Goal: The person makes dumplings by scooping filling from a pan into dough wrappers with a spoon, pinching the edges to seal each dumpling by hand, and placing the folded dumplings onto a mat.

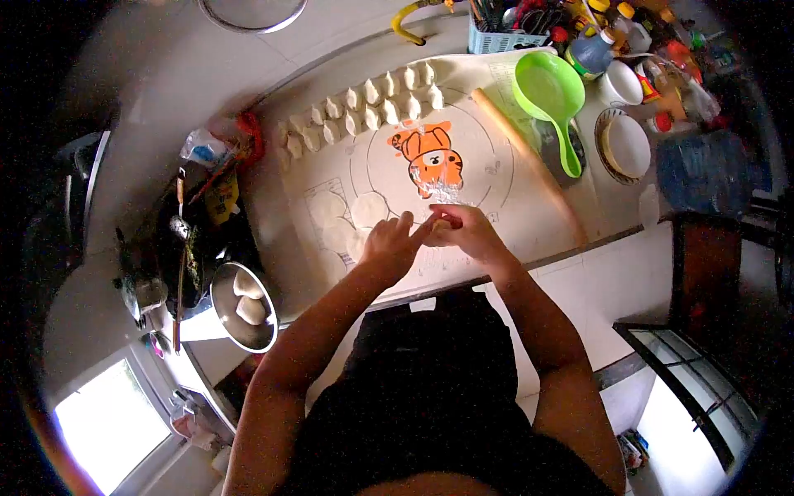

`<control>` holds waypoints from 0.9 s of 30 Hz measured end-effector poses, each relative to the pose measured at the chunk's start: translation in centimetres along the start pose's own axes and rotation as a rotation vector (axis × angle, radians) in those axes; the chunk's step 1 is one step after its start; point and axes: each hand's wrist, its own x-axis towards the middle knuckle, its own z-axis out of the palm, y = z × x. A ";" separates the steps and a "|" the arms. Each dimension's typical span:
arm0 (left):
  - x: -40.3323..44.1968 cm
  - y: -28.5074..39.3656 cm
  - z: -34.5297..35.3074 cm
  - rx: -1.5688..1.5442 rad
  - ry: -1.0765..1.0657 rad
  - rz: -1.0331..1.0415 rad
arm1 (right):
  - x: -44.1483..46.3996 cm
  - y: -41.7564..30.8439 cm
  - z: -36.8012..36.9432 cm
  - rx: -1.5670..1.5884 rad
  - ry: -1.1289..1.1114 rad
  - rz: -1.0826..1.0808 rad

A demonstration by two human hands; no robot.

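Note:
My left hand (pixel 392 246) and my right hand (pixel 468 231) meet near the front edge of the pale mat (pixel 529 211). Between their fingers is a small piece of dough (pixel 442 224), partly hidden by the fingers. Round flat dough wrappers (pixel 368 210) lie on the mat beside my left hand, some overlapping. Two rows of folded dumplings (pixel 351 123) stand along the mat's far left side. An orange tiger print (pixel 430 157) shows on the mat beyond my hands.
A rolling pin (pixel 529 164) lies diagonally on the mat's right side. Further right are a green ladle-shaped strainer (pixel 550 89), a white bowl (pixel 626 145) and bottles (pixel 590 53). At the left, a metal bowl (pixel 219 302) holds two pieces of dough. A blue basket (pixel 496 41) holds utensils.

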 end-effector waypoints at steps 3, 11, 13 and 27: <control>2.0 -0.4 1.9 0.091 0.165 0.008 | 0.8 0.5 -1.0 -0.627 0.304 -0.209; -0.9 -2.9 2.9 -0.269 0.312 -0.375 | 1.9 3.3 -3.7 -1.050 0.461 -0.696; -3.0 -2.8 3.6 -0.322 0.381 -0.353 | 1.7 2.5 -3.1 -1.102 0.436 -0.673; -7.0 -0.5 6.1 -0.811 0.294 -0.575 | 7.6 -1.5 -6.1 -0.934 0.643 -0.367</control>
